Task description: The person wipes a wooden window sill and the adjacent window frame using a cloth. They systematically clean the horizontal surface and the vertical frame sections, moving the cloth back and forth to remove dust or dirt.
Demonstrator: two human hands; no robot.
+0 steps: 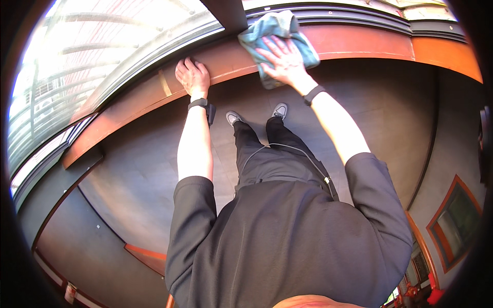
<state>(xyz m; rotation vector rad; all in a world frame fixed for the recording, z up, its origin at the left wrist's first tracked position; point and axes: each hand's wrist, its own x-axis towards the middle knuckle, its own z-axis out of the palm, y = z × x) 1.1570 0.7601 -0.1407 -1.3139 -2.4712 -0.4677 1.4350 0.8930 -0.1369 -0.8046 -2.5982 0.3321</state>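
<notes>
My right hand [282, 61] lies spread on a blue-green cloth [308, 46], which is bunched over the reddish-brown window sill [358, 41] and reaches the dark window track. The cloth's lower end hangs past the sill's front edge. To the left, my left hand [192, 77] rests on the same sill with its fingers bent over the surface and no object visible in it. A short tan strip [165, 82] marks the sill just left of that hand. Both wrists wear black bands.
A dark window post [227, 15] rises between the panes, left of the cloth. Glass with bars outside [96, 50] fills the upper left. Below the sill is a grey floor [154, 154], where my shoes stand. A red-framed panel [454, 223] is at the right.
</notes>
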